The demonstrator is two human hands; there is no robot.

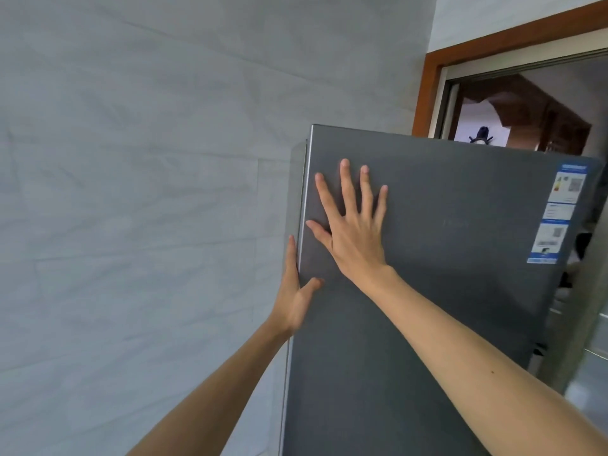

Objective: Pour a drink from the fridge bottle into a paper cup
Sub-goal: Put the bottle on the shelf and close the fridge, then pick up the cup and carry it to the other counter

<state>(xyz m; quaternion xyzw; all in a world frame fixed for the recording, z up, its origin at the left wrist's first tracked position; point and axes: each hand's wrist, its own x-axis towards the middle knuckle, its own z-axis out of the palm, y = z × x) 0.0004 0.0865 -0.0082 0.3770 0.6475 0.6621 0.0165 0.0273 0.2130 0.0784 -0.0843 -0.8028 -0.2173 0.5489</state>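
Note:
A tall dark grey fridge (444, 258) fills the right half of the view, its door flush with the body. My right hand (353, 225) lies flat on the upper door, fingers spread apart. My left hand (296, 291) wraps the door's left edge lower down, thumb on the front face and fingers hidden behind the edge. No bottle or paper cup is in view.
A pale grey tiled wall (131, 192) runs close along the fridge's left side. Behind the fridge at the upper right is a brown wooden door frame (427, 77) opening onto another room. Energy label stickers (556, 212) sit on the door's right side.

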